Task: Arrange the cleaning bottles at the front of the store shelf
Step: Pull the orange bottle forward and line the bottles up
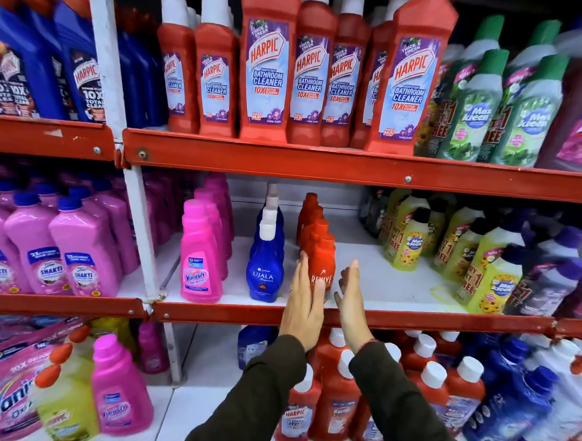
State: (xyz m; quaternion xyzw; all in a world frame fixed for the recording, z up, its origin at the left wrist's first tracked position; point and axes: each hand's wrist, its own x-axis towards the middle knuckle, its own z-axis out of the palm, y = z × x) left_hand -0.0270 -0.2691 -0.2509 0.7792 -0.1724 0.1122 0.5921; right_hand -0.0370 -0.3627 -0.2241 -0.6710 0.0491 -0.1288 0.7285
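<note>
On the middle shelf (396,293) a row of small red Revive bottles (323,260) runs front to back. Left of it stands a row of blue Ujala bottles (265,272) with white caps, then pink Vanish bottles (199,266). My left hand (304,301) is flat with fingers straight, against the left side of the front red bottle. On that bottle's right side my right hand (351,298) is held the same way, a small gap away. Neither hand grips anything.
Red Harpic bathroom cleaner bottles (267,72) fill the shelf above. Yellow Max Kleen bottles (490,289) stand to the right on the middle shelf, with bare white shelf between. The red shelf lip (245,313) runs below my hands. More Harpic bottles (337,399) stand underneath.
</note>
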